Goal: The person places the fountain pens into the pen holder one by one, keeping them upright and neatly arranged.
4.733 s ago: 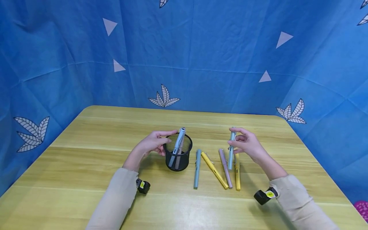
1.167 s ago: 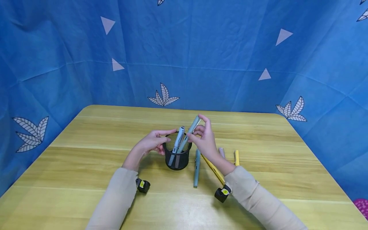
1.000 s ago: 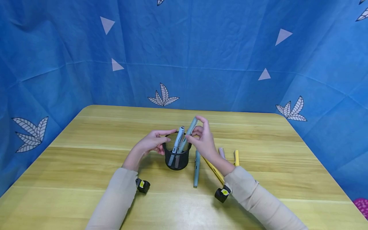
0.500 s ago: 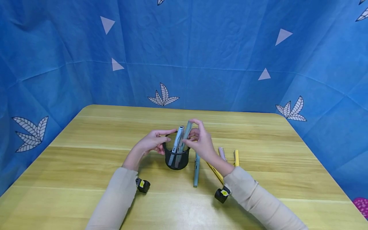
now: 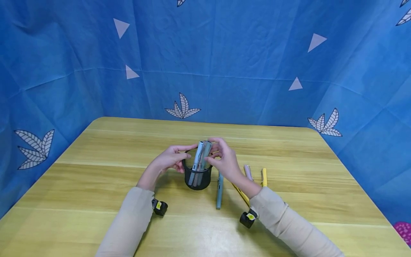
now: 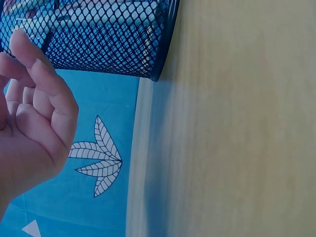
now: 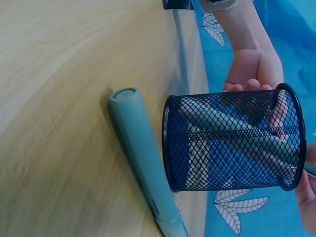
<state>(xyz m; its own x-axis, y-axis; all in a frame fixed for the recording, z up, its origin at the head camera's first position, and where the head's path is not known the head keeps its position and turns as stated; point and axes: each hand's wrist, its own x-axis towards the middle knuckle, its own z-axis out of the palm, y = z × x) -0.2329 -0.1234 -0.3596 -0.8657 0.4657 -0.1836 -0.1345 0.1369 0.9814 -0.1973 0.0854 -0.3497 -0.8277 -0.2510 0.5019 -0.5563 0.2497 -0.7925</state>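
A black mesh cup (image 5: 197, 179) stands on the table with a light blue pen (image 5: 197, 155), a grey-green pen (image 5: 207, 150) and a purplish pen between them. My left hand (image 5: 170, 159) grips the cup's rim from the left, thumb over the edge. At the rim's right side my right hand (image 5: 225, 160) pinches the grey-green pen, whose lower part is inside the cup. In the right wrist view, the mesh cup (image 7: 237, 140) shows slanting pens through its wall, and my right hand's fingers (image 7: 306, 197) show at the rim.
Right of the cup a teal pen (image 5: 219, 191) lies on the table (image 5: 179, 228). Partly under my right forearm are a yellow pen (image 5: 241, 194) and a purple pen (image 5: 248, 172), with another yellow pen (image 5: 264, 176) beside them. A blue patterned cloth (image 5: 237, 100) hangs behind.
The grey-green pen came from the table's right side into the cup. Over the last second it has sunk lower and turned more upright, with my right hand following down. My left hand has stayed on the cup.
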